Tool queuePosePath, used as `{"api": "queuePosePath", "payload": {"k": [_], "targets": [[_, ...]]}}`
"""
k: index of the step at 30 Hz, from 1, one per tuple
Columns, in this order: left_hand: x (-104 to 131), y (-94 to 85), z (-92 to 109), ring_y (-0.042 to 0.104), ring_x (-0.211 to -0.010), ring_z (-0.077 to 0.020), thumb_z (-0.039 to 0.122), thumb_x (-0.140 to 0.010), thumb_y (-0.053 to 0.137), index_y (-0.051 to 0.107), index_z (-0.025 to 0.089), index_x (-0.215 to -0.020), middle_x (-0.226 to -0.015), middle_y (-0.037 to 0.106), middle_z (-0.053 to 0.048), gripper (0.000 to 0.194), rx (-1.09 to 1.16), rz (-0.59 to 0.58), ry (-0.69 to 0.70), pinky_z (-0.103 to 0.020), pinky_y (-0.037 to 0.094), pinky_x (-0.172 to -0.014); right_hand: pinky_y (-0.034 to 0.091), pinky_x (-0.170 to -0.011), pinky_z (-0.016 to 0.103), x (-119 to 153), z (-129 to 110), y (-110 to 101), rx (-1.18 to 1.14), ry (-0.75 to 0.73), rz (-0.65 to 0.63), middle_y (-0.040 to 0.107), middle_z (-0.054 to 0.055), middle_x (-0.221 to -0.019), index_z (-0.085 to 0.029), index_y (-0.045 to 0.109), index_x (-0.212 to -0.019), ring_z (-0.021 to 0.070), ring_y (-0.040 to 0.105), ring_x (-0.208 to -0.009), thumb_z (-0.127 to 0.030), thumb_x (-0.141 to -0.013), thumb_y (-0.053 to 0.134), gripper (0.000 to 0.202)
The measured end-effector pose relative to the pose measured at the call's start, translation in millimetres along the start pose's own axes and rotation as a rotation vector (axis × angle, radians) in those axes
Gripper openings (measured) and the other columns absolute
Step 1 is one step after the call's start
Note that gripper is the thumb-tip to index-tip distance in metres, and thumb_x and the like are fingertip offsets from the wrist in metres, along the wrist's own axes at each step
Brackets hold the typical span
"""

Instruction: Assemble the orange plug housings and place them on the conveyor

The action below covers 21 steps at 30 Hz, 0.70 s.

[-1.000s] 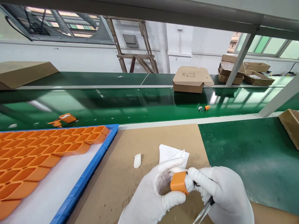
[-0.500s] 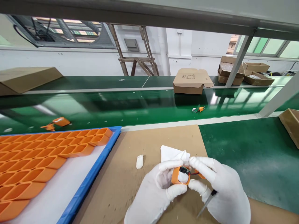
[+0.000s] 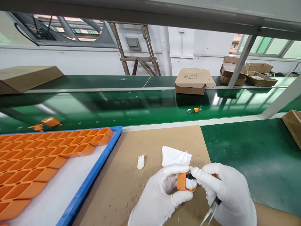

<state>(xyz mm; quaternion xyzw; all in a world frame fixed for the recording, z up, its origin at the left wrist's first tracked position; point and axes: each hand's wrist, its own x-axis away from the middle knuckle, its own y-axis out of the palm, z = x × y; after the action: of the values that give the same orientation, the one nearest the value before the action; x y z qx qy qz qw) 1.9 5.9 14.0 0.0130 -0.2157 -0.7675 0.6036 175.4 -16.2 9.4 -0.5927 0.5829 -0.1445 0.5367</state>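
Note:
Gloved in white, my left hand (image 3: pixel 160 194) grips a small orange housing (image 3: pixel 182 182) between thumb and fingers. White material and a black part (image 3: pixel 190 176) show in the housing's open side. My right hand (image 3: pixel 225 191), also gloved, has its index finger at the housing's right edge. Metal tweezers (image 3: pixel 210 213) are held in that hand, tips pointing down. A bit of orange shows behind its fingers, mostly hidden. Just beyond the hands lies folded white paper (image 3: pixel 175 156), and a white finger-shaped piece (image 3: pixel 140 162) rests on the cardboard sheet (image 3: pixel 122 163).
A blue-edged tray (image 3: pixel 94 166) with rows of orange housings (image 3: pixel 44 163) stands at left. Small orange assemblies (image 3: pixel 50 121) and a green-and-orange piece (image 3: pixel 194 110) lie on the green conveyor (image 3: pixel 141 111). Behind is a cardboard box (image 3: pixel 192 82); another box (image 3: pixel 293 125) is at right.
The assemblies on the conveyor have shifted left. Both hands and the housing have moved slightly right, and the housing is turned. Both tweezer arms now show, and the right index finger reaches over the housing's edge.

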Motion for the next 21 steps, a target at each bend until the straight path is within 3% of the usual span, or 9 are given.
{"api": "queuePosePath", "payload": {"k": [3,9,15,21], "targets": [[1,1.4,2,0.070,-0.068,-0.0184,0.004,-0.052,0.079,0.068,0.016,-0.084,-0.073,0.077,-0.003,0.036,-0.005,0.007,-0.028,-0.029,0.058,-0.069,0.030,-0.038,0.023,-4,-5,-4,0.073,0.008,-0.013,0.059,-0.006,-0.049,-0.031,0.072,-0.088,0.0101,0.046,-0.038,-0.022,-0.091,0.049,0.025],[3,1.8,-2,0.071,-0.070,-0.0207,0.005,-0.048,0.083,0.069,0.017,-0.083,-0.071,0.076,-0.002,0.039,0.016,0.026,-0.076,-0.030,0.059,-0.069,0.015,-0.039,0.030,-6,-14,-6,0.210,0.098,-0.010,0.050,-0.006,-0.040,-0.025,0.057,-0.057,0.0109,0.035,-0.032,-0.032,-0.097,0.043,0.043],[4,5.7,-1,0.071,-0.070,-0.0187,0.006,-0.051,0.080,0.070,0.018,-0.080,-0.070,0.077,-0.001,0.033,-0.027,0.055,-0.081,-0.027,0.059,-0.071,0.012,-0.045,0.032,1,-21,0,0.432,0.076,0.133,0.042,-0.001,-0.038,-0.027,0.059,-0.057,0.0168,0.032,-0.039,-0.031,-0.095,0.041,0.042],[1,2.6,-2,0.070,-0.071,-0.0188,0.007,-0.051,0.079,0.070,0.017,-0.083,-0.073,0.077,-0.002,0.035,-0.027,0.014,-0.042,-0.028,0.058,-0.070,0.013,-0.047,0.031,-9,-16,-1,0.274,0.011,0.125,0.051,-0.003,-0.044,-0.026,0.061,-0.060,0.0156,0.031,-0.040,-0.027,-0.100,0.031,0.050]]}}
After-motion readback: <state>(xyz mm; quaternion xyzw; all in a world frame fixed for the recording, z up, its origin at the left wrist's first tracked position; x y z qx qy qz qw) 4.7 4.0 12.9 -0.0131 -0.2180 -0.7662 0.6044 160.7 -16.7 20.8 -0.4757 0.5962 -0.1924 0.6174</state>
